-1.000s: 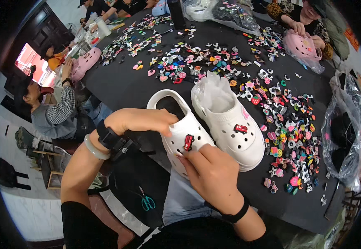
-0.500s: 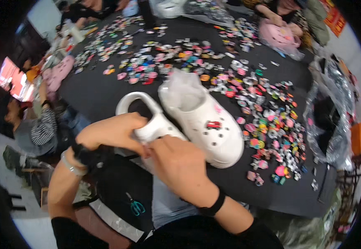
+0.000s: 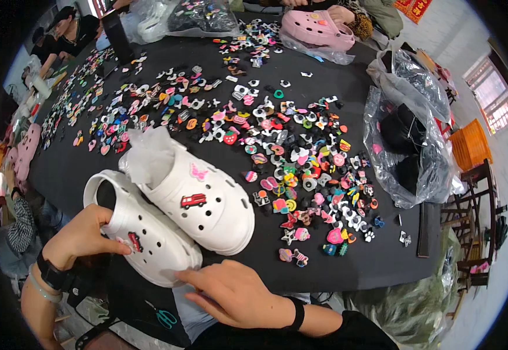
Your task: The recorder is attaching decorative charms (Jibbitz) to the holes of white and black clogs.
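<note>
My left hand [image 3: 83,238] grips a white clog [image 3: 159,244] from its left side, the thumb lying on top beside a small red vehicle charm [image 3: 135,241] and a pinkish charm. Fingers outstretched, my right hand [image 3: 233,293] rests its index fingertip against the toe of this clog. Right behind stands the second white clog [image 3: 219,204], which carries a red truck charm [image 3: 193,201] and a pink butterfly charm [image 3: 198,172]. Crumpled clear plastic [image 3: 151,153] fills its heel opening.
Many loose colourful shoe charms [image 3: 300,169] cover the black table [image 3: 324,271]. A clear plastic bag with dark contents [image 3: 403,134] lies at the right. Across the table, another person handles a pink clog [image 3: 318,30]. Teal-handled scissors [image 3: 165,318] lie low, near my lap.
My view has swung right. Both hands were together over the near clog; now my right fingers have spread toward its toe, and its charms show. My left hand has shifted along its side.
</note>
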Demonstrator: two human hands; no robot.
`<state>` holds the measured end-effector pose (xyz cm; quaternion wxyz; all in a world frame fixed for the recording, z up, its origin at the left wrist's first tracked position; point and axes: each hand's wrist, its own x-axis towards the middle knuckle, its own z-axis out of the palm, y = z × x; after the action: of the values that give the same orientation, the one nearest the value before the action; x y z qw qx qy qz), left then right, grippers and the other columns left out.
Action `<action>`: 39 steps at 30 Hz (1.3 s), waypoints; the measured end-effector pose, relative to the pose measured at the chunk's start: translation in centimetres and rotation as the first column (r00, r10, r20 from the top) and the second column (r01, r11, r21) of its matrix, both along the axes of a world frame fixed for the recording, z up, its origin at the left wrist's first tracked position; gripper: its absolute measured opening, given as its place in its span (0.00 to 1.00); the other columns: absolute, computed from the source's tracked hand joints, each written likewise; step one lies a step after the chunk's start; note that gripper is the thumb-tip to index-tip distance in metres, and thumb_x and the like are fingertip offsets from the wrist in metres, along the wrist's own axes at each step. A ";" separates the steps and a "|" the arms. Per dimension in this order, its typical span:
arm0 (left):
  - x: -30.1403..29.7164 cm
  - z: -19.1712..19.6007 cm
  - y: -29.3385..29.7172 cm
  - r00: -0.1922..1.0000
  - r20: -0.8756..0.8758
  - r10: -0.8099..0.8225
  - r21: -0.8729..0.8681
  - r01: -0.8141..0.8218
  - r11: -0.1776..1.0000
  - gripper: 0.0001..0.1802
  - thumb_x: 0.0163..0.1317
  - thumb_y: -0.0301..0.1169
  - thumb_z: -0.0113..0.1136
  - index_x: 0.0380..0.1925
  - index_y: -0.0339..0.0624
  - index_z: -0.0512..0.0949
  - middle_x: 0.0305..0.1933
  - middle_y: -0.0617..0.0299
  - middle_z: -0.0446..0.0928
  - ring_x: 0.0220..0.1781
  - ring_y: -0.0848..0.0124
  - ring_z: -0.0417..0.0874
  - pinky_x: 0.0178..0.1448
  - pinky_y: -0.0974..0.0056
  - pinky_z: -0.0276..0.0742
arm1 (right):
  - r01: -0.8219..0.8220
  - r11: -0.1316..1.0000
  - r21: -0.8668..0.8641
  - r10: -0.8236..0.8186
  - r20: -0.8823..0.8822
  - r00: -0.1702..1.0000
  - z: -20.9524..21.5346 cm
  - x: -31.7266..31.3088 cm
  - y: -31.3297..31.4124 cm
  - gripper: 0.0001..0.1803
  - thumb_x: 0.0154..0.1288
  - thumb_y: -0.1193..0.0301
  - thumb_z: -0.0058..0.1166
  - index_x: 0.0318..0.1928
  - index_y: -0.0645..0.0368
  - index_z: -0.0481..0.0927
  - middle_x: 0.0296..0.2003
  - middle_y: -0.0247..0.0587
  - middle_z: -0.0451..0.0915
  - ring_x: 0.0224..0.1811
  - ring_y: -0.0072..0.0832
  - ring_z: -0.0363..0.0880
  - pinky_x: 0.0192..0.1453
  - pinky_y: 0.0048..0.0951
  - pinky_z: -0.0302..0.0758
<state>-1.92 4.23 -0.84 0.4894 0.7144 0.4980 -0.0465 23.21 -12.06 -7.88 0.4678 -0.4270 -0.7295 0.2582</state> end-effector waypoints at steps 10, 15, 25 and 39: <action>2.6 0.9 0.9 0.997 -0.060 0.039 -0.207 -0.051 0.977 0.19 0.44 0.18 0.75 0.41 0.36 0.86 0.41 0.60 0.87 0.43 0.74 0.85 0.52 0.66 0.79 | -0.032 0.999 -0.016 0.028 -0.207 0.978 -2.3 1.4 0.0 0.18 0.66 0.71 0.58 0.56 0.60 0.78 0.31 0.39 0.81 0.30 0.34 0.80 0.35 0.31 0.74; 2.7 0.8 0.3 0.997 -0.067 0.045 -0.105 -0.052 0.993 0.19 0.43 0.17 0.75 0.40 0.37 0.86 0.40 0.60 0.87 0.43 0.74 0.85 0.52 0.66 0.80 | -0.155 0.987 -0.031 0.149 -0.156 0.977 -3.0 1.0 0.2 0.17 0.68 0.69 0.55 0.56 0.58 0.77 0.30 0.37 0.80 0.30 0.34 0.80 0.35 0.32 0.75; 0.1 0.3 1.3 0.991 -0.044 -0.127 -0.053 0.125 0.991 0.20 0.45 0.26 0.77 0.40 0.36 0.85 0.40 0.59 0.86 0.43 0.70 0.85 0.52 0.64 0.78 | -0.125 0.988 -0.094 0.105 -0.197 0.975 -3.3 2.0 -1.2 0.14 0.67 0.69 0.57 0.51 0.57 0.81 0.31 0.40 0.82 0.31 0.37 0.81 0.37 0.34 0.77; -0.3 1.5 1.9 0.874 -0.026 -0.485 0.128 0.484 0.866 0.19 0.50 0.32 0.75 0.41 0.36 0.84 0.40 0.49 0.84 0.45 0.55 0.84 0.54 0.58 0.75 | 0.072 0.975 -0.210 -0.088 -0.072 0.994 -0.3 9.0 -5.1 0.10 0.62 0.74 0.61 0.45 0.57 0.83 0.24 0.39 0.78 0.25 0.34 0.78 0.31 0.34 0.73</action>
<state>-2.18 6.10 0.62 0.4160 0.8471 0.3029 -0.1324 32.20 -17.13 -8.23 0.4598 -0.4917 -0.6615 0.3306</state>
